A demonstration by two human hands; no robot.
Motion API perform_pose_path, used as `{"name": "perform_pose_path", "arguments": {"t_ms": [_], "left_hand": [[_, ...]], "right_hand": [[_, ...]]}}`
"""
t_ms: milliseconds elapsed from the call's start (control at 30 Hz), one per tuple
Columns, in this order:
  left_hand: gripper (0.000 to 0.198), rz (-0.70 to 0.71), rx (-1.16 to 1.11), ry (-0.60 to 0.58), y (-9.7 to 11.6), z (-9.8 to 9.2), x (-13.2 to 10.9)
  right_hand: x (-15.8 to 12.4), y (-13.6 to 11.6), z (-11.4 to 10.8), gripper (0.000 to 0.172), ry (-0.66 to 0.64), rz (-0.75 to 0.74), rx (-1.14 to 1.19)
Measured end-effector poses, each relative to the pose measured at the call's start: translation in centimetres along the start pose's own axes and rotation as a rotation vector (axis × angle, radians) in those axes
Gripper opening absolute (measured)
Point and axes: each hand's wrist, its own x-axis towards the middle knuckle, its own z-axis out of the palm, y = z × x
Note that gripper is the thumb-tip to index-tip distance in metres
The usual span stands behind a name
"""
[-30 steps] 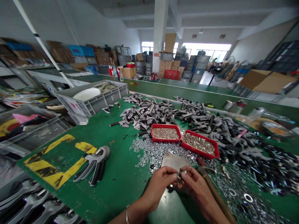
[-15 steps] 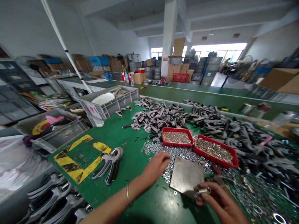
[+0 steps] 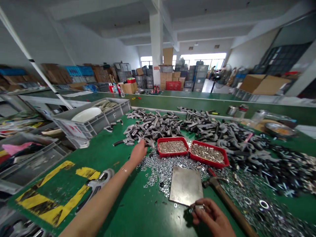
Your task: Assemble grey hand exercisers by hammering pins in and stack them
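My left hand (image 3: pixel 138 152) reaches to the near edge of the pile of grey and black handle parts (image 3: pixel 158 125), left of a red tray of small fasteners (image 3: pixel 172 146). Its fingers close at a grey part's end. My right hand (image 3: pixel 209 214) pinches a small metal spring piece (image 3: pixel 199 207) just beyond the near right corner of a square steel plate (image 3: pixel 186 186). Loose nuts (image 3: pixel 153 168) lie between the left hand and the plate. A second red tray (image 3: pixel 209 154) holds short metal pins.
A hammer (image 3: pixel 229 204) lies right of the plate, beside scattered rings and nuts. One assembled tool (image 3: pixel 97 184) rests by yellow-black tape, partly behind my left forearm. A grey crate (image 3: pixel 98 121) stands at the left edge.
The view has swung right. My left hand has moved away from the plate, forward and left to the handle parts. My right hand still holds the spring piece near the plate.
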Motion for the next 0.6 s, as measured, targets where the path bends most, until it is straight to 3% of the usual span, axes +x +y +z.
{"name": "perform_pose_path", "arguments": {"t_ms": [67,133,200,267,333,433,600], "left_hand": [[0.043,0.026,-0.205,-0.055,0.1,-0.1,-4.1],[0.054,0.049,-0.663,-0.224,1.2,0.6,-9.2],[0.052,0.003,-0.955,-0.389,3.0,2.1,-13.9],[0.042,-0.055,-1.108,-0.461,5.1,4.1,-17.1],[0.034,-0.087,-1.186,-0.498,6.8,6.0,-18.7],[0.03,-0.11,-1.283,-0.546,8.4,8.2,-19.1],[0.036,-0.225,-1.551,-0.645,9.7,9.3,-19.5]], "right_hand": [[0.6,-0.2,-0.4,0.04,-0.018,0.011,-0.027],[1.1,-0.3,-0.4,0.04,-0.038,0.023,-0.03],[1.4,-0.2,0.1,0.039,-0.042,0.018,-0.01],[1.4,-0.2,0.8,0.039,-0.026,0.008,0.017],[1.0,-0.3,1.2,0.039,0.011,-0.009,0.038],[0.2,-0.4,1.4,0.04,0.059,-0.033,0.054],[-1.2,-0.3,1.4,0.037,0.093,-0.071,0.08]]}}
